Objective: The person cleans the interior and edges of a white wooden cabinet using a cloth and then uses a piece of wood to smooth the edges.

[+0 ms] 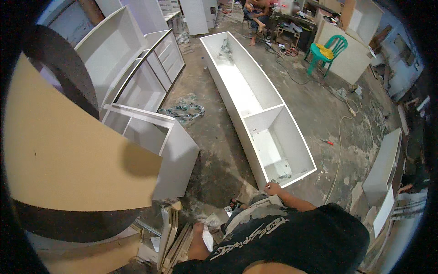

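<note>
A long white cabinet carcass (233,98) lies on the floor in front of me with its hollow side up, and a divider splits off its near compartment. At its near left corner is my right hand (273,188), fingers curled closed; a small pale spot shows at the fingers, too small to name. It overlaps the cabinet's rim, and I cannot tell whether it grips it. My left arm is low, beside a white crumpled piece (207,238) and some wooden strips (175,239); the fingers of my left hand (199,228) cannot be made out.
A large tan board (77,150) fills the left side, near white cabinet frames (146,82). Clear wrapping (185,112) lies on the concrete floor, with a red-handled tool (327,142) and a cable (340,150) at right. Farther back are a green chair (326,52) and a seated person (258,16).
</note>
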Motion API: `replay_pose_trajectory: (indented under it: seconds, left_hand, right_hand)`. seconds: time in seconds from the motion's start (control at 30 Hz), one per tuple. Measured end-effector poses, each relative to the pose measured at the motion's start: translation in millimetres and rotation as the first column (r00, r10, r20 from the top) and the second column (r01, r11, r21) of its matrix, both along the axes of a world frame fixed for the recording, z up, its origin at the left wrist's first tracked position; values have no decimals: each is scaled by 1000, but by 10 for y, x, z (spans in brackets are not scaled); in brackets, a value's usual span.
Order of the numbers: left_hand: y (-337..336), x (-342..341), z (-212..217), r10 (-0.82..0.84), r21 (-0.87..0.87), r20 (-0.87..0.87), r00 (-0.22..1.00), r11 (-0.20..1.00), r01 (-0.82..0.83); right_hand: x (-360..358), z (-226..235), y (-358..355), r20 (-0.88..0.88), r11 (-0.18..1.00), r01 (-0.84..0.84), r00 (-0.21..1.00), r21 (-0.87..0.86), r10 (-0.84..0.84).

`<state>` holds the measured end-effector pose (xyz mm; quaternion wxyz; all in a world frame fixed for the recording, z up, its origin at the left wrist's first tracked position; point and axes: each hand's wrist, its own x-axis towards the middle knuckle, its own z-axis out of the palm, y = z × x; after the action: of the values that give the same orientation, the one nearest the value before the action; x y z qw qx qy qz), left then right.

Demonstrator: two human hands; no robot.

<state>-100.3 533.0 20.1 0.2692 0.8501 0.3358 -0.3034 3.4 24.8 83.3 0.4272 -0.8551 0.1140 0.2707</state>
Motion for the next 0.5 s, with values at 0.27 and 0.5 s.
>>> replay_pose_trajectory:
  seconds: [0.27,0.5]
  left_hand:
    - [-1073,1221,516,279,-467,208,938,870,-155]
    - [-1510,964,603,-30,-382,287,958,913,143]
  right_hand:
    - [-251,-355,-712,-25,920,270,957,-282,-289]
    - [-423,-594,-650,-205,974,-44,979,-220,-2]
